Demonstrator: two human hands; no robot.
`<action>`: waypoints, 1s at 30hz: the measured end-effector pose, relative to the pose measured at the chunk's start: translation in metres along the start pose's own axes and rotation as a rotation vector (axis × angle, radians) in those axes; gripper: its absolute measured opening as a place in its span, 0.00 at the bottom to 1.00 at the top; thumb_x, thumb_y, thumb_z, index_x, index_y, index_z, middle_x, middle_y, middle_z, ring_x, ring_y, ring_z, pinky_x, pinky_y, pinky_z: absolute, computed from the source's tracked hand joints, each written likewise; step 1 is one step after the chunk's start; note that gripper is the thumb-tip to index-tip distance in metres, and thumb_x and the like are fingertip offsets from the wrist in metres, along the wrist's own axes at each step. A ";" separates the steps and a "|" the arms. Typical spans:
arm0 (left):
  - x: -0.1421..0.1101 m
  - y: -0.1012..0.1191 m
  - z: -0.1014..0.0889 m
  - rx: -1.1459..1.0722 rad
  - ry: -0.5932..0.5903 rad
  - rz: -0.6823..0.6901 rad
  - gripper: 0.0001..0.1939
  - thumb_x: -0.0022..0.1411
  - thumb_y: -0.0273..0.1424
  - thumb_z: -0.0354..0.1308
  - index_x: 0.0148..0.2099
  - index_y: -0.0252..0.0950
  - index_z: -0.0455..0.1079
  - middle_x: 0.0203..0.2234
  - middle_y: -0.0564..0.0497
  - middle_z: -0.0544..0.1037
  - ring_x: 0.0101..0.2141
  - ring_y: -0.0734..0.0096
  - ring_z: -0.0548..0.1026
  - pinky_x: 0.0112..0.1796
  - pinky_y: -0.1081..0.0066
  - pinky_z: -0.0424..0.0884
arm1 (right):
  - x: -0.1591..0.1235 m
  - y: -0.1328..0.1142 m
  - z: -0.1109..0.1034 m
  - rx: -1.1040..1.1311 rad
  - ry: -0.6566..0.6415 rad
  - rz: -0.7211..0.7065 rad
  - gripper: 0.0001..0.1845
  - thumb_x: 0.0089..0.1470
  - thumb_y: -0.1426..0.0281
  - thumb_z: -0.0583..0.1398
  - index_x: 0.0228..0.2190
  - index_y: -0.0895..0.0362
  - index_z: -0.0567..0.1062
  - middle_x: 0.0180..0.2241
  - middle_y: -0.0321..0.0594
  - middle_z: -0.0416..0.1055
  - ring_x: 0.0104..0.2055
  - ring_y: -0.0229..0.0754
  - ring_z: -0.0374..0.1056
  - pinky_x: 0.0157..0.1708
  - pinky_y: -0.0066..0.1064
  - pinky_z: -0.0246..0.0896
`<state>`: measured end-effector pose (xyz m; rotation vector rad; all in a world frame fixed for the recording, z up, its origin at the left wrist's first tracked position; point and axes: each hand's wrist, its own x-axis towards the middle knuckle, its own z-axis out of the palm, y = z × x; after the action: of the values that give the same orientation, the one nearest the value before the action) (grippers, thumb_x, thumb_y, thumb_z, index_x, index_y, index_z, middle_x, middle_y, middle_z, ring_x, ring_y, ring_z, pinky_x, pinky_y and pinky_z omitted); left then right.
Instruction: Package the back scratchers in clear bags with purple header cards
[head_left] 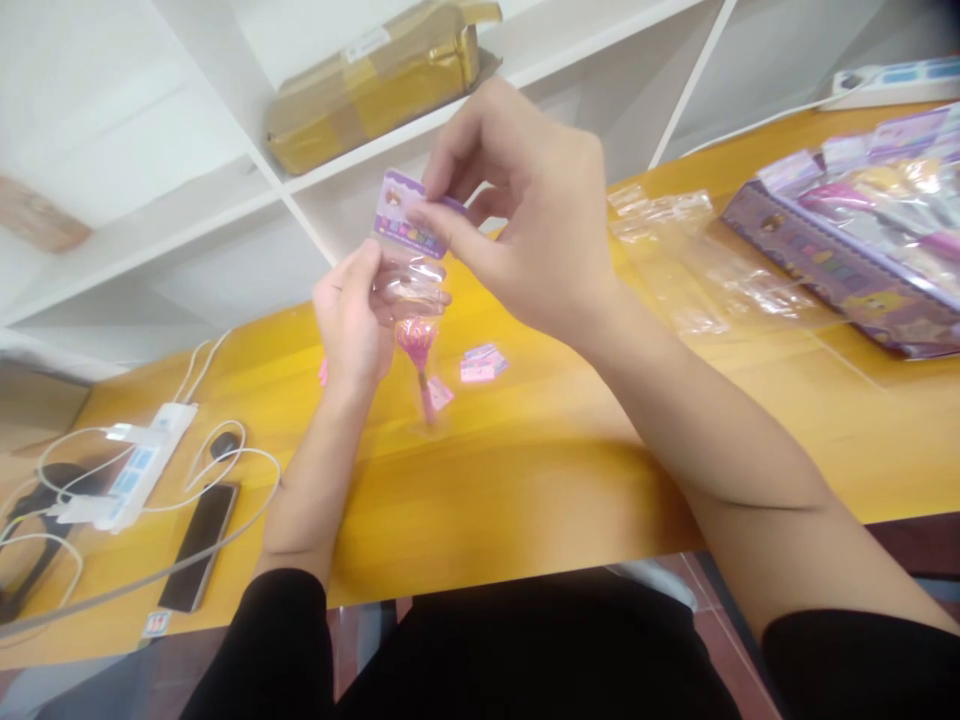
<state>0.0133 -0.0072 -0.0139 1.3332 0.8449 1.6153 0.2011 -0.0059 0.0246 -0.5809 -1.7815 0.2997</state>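
A clear plastic bag [411, 285] hangs upright in front of me over the table. Across its top is a purple printed header card [401, 215], pinched between the thumb and fingers of my right hand [536, 205]. My left hand [351, 315] is closed on the side of the clear bag, just under the card. Below the fingers shows a pink item with a flared head [416, 342] and a thin stem; it appears to be inside the bag, though blur hides its exact kind. Small pink and purple cards [482, 364] lie on the table behind it.
At right, a purple display box [847, 270] holds several packaged pieces, beside clear empty bags [675, 255]. A power strip [146, 468] with looping cables and a dark phone [199, 548] lie at left. A taped carton [375, 85] sits on the white shelf behind.
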 end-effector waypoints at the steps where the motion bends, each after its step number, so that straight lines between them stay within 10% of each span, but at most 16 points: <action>1: 0.000 0.000 0.001 -0.007 0.012 -0.001 0.20 0.76 0.43 0.62 0.34 0.39 0.84 0.28 0.45 0.86 0.40 0.55 0.91 0.39 0.65 0.89 | 0.000 0.000 0.000 -0.016 -0.015 -0.002 0.08 0.68 0.69 0.64 0.38 0.53 0.68 0.42 0.36 0.75 0.44 0.37 0.76 0.43 0.30 0.74; 10: 0.002 0.001 -0.001 0.025 0.051 -0.049 0.23 0.74 0.51 0.63 0.35 0.39 0.82 0.29 0.42 0.86 0.45 0.49 0.91 0.42 0.60 0.90 | 0.002 0.001 -0.004 -0.182 -0.129 0.041 0.08 0.70 0.63 0.63 0.43 0.52 0.69 0.46 0.35 0.79 0.44 0.40 0.76 0.44 0.36 0.68; 19: -0.002 0.001 0.003 -0.064 0.015 0.003 0.23 0.79 0.42 0.61 0.34 0.35 0.85 0.27 0.47 0.86 0.27 0.66 0.86 0.33 0.70 0.86 | 0.000 0.001 0.000 -0.206 -0.036 -0.013 0.08 0.73 0.63 0.63 0.42 0.53 0.71 0.43 0.36 0.78 0.42 0.37 0.75 0.42 0.34 0.66; 30: 0.001 -0.001 0.004 -0.039 0.099 -0.011 0.19 0.74 0.45 0.66 0.35 0.37 0.82 0.28 0.48 0.84 0.40 0.58 0.90 0.51 0.62 0.88 | 0.003 0.005 -0.010 -0.138 -0.193 0.036 0.11 0.67 0.66 0.65 0.47 0.51 0.70 0.40 0.34 0.78 0.38 0.43 0.73 0.40 0.36 0.60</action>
<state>0.0169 -0.0065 -0.0134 1.2278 0.8739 1.6920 0.2113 -0.0012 0.0272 -0.7019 -1.9905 0.2661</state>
